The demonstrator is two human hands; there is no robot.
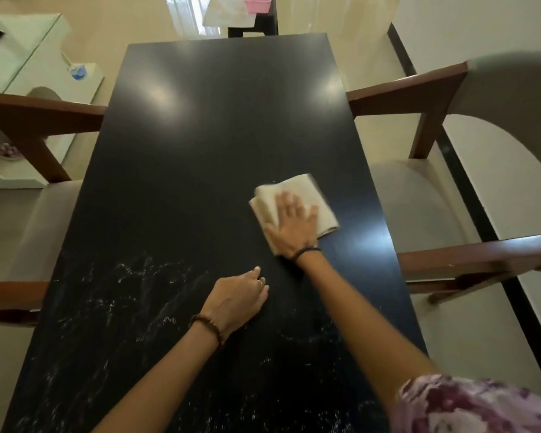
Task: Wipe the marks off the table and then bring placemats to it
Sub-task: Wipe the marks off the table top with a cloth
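A long black table [219,126] runs away from me. White smeared marks [132,292] cover its near part, mostly on the left and along the front. My right hand [294,226] lies flat, fingers spread, pressing on a folded cream cloth [306,195] right of the table's middle. My left hand [238,298] rests on the tabletop near the marks, fingers curled under, holding nothing. No placemats are on the table.
Wooden chairs with pale seats stand on both sides: one on the left [41,210], one on the right [434,198]. A dark chair [253,26] with a pale cloth and something pink is at the far end. A white cabinet [38,64] stands far left.
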